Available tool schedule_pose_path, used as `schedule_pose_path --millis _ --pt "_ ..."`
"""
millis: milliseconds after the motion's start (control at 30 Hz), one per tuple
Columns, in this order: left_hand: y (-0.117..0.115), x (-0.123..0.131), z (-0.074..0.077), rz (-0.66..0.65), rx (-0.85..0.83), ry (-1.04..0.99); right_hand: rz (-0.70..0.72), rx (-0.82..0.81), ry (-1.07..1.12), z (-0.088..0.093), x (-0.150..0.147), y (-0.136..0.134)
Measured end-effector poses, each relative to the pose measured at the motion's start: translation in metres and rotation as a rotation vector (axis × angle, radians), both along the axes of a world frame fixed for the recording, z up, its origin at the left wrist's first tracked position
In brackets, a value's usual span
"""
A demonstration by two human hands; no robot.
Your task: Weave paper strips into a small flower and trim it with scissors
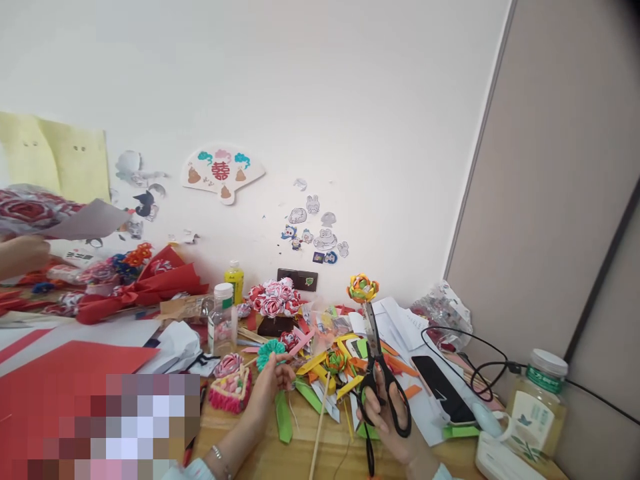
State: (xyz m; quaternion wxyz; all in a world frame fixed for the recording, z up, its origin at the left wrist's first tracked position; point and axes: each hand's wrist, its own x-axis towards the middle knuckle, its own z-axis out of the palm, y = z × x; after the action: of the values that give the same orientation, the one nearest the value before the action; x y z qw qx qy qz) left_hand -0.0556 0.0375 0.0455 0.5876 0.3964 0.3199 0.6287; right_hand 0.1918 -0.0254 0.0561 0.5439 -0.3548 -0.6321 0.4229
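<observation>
My right hand (393, 433) grips black-handled scissors (374, 340), fingers through the loops and blades pointing up. Right at the blade tips appears an orange, yellow and green ribbon flower (363, 288); whether they touch I cannot tell. My left hand (273, 381) has curled fingers beside a teal ruffled flower (271, 355); whatever it pinches, if anything, is hidden. A thin wooden stick (320, 427) slants between my hands. Behind it lie another orange and green flower (336, 361) and scattered ribbon strips, among them a green strip (283, 419). Left of my wrist stands a pink-trimmed, heart-shaped box (230, 395).
At left, another person's hand (25, 257) is near a wrapped bouquet (45, 210). Red paper (75, 380) covers the left side. A clear jar (221, 323) stands mid-left. At right are a phone (443, 390), a black cable (483, 333) and a lidded jar (537, 407).
</observation>
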Motion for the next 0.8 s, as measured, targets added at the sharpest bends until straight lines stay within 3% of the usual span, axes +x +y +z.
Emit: schedule_pose_path --millis 100,333,567,700,800 --pt "0.000 0.001 0.000 0.006 0.009 0.011 0.200 -0.168 0.293 0.000 0.001 0.000" --pt "-0.009 0.001 0.021 0.108 0.136 0.009 0.316 -0.296 0.217 0.004 -0.008 -0.007" --pt "-0.022 -0.008 0.048 0.177 0.134 0.038 0.250 -0.358 -0.058 0.005 -0.021 -0.007" --pt "-0.022 -0.011 0.046 0.209 0.067 0.002 0.208 -0.300 -0.135 0.001 -0.026 -0.003" --pt "-0.017 -0.009 0.039 0.205 0.003 -0.106 0.101 -0.186 -0.201 -0.001 -0.028 0.001"
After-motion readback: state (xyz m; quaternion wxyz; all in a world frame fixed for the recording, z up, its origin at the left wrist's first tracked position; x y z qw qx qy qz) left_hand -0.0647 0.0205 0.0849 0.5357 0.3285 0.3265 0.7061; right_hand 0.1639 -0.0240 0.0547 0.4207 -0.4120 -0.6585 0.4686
